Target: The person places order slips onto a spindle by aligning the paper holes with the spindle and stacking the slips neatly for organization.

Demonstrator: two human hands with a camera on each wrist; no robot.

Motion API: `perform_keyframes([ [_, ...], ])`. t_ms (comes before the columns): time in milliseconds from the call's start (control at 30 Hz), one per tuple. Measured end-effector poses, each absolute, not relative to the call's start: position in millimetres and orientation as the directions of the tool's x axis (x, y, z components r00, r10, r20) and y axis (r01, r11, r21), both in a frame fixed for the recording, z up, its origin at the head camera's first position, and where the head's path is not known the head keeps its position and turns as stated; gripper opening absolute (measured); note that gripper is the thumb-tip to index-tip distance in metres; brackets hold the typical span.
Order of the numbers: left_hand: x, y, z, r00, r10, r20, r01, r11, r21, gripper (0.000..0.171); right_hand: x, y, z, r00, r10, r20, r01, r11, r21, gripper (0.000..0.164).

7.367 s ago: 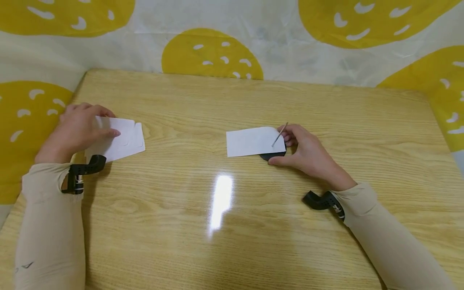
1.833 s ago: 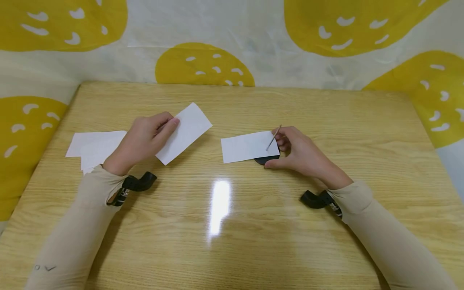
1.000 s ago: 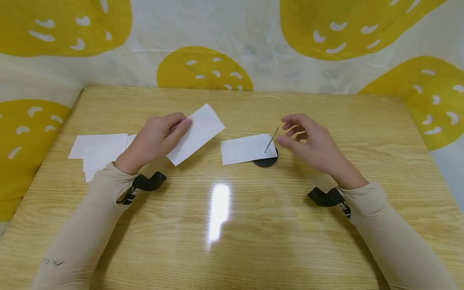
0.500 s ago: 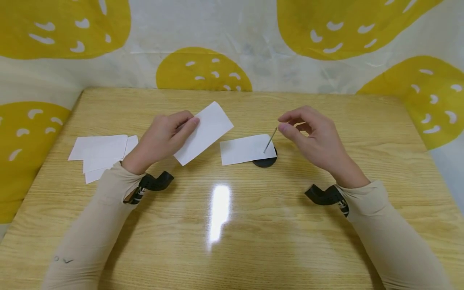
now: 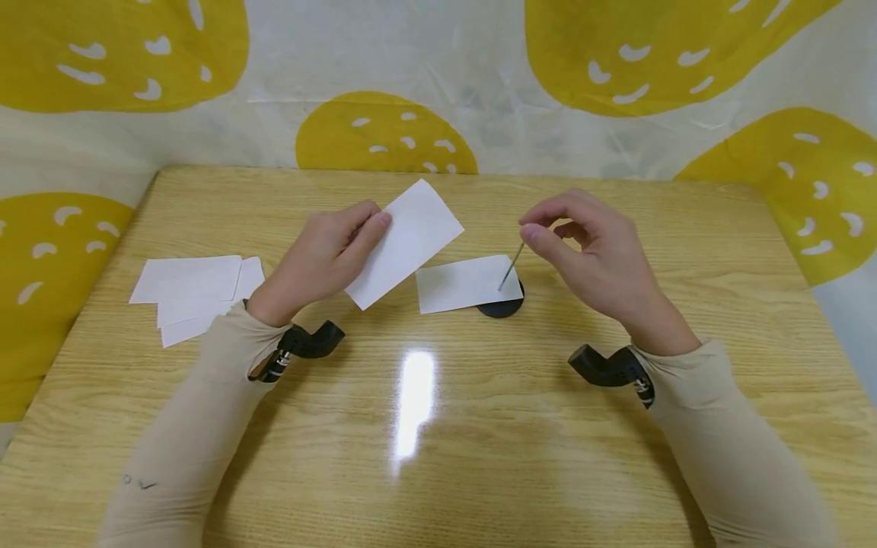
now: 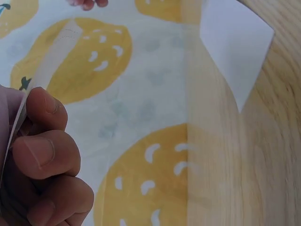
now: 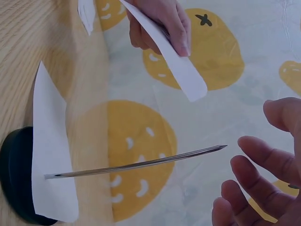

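A receipt spike with a round black base (image 5: 502, 308) stands on the table, its thin metal pin (image 7: 136, 165) rising to a sharp point. The pin passes through one end of a white paper slip (image 5: 462, 283), which lies over the base. My left hand (image 5: 336, 255) pinches another paper slip (image 5: 414, 240) between thumb and fingers, raised and tilted just left of the spike. Beside the pin's tip is my right hand (image 5: 596, 259), bent fingers holding nothing. The right wrist view shows its thumb and fingertips spread apart from the tip.
Several loose white slips (image 5: 195, 281) overlap on the left of the wooden table (image 5: 493, 426). A white cloth with yellow lemon-like shapes (image 5: 384, 133) hangs behind the table. Both wrists carry black camera mounts (image 5: 606, 365).
My left hand has taken a slip from the left pile and carried it right to the spike. My right hand has let go of the base and risen beside the pin's tip.
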State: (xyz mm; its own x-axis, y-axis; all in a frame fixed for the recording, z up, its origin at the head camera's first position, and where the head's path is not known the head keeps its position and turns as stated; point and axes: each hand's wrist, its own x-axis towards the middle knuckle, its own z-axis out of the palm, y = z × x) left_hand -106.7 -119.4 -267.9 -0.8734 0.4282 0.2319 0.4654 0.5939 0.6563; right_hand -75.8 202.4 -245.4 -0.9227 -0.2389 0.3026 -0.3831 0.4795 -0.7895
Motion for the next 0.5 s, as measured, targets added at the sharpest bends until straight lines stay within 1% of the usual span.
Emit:
perform_keyframes([
  [367,-107,-103,-264,-0.855,0.453,0.252,0.489,0.543,0.683,0.028,-76,194,-241,-0.942,-0.213,0.258,-0.331,0.478,-0.814,0.009],
  [500,-107,-99,-263,-0.84,0.472,0.266,0.509,0.516,0.689,0.027,-76,192,-243,-0.937,-0.227,0.267,-0.345,0.473,-0.81,0.009],
])
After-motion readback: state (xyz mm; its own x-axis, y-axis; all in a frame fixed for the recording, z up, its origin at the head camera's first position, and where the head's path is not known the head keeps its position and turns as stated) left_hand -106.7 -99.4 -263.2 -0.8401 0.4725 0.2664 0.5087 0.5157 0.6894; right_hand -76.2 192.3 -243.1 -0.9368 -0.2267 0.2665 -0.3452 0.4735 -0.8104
